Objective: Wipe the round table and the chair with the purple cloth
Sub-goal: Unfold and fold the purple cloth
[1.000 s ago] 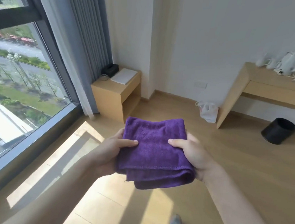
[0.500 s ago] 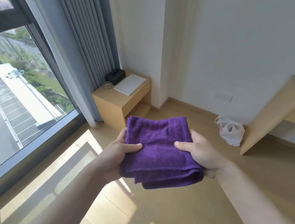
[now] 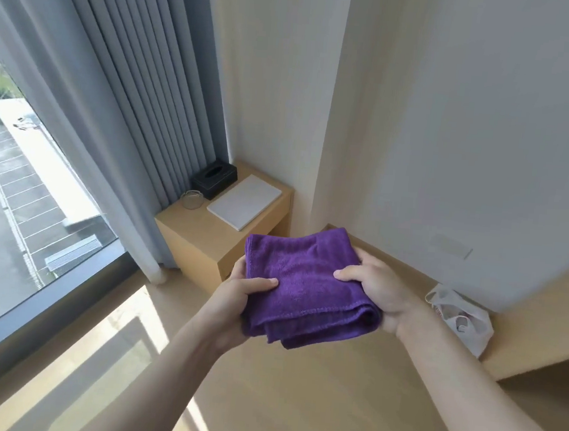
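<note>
The view has swung left; both hands, left hand (image 3: 235,293) and right hand (image 3: 378,292), still grip the folded purple cloth (image 3: 308,286), fingers (image 3: 348,275) curled, undersides hidden.

purple cloth (image 3: 304,286), folded, held level in midair by both edges

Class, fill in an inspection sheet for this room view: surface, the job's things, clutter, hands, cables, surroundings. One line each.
Surface: round table and chair nothing seen; wooden floor sunlit.
Job's things: purple cloth, folded, held in the air.
Clutter: wooden side cabinet carrying a black tissue box, a glass dish and a white flat pad; white plastic bag on the floor.
Hands: left hand and right hand each grip a side of the cloth, thumbs on top.
Cables: nothing seen.
Surroundings: grey curtain, window, white wall.
</note>
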Tool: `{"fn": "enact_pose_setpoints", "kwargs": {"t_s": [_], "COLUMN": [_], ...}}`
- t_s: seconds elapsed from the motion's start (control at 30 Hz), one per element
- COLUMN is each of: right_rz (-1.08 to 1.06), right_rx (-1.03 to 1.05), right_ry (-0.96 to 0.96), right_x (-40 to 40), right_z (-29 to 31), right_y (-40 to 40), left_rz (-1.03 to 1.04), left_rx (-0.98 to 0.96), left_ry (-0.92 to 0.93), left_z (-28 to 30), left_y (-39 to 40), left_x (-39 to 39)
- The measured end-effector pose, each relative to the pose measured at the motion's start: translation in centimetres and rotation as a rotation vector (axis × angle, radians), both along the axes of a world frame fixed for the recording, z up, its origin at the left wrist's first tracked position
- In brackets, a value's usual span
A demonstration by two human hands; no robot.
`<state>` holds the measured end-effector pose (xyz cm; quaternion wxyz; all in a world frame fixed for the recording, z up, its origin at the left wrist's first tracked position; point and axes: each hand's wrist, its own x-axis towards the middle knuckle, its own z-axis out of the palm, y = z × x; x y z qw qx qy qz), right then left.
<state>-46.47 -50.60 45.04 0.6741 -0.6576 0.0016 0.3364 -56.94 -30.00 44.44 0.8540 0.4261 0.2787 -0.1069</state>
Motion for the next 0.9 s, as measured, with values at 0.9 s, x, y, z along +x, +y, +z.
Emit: {"fn": "enact_pose_setpoints", "kwargs": {"t_s": [0.9], "right_rz": [0.681], "right_rx": [-0.217], "right_ry": [0.271], "right_x": [50.8], "right_z": [-16.4], "right_y": [31.8], "left_rz": [0.411], "left_rx": [-0.046], "left_ry": [0.291], "left_z": [-14.5], "left_y": [23.6], "left_x": [41.0]}}
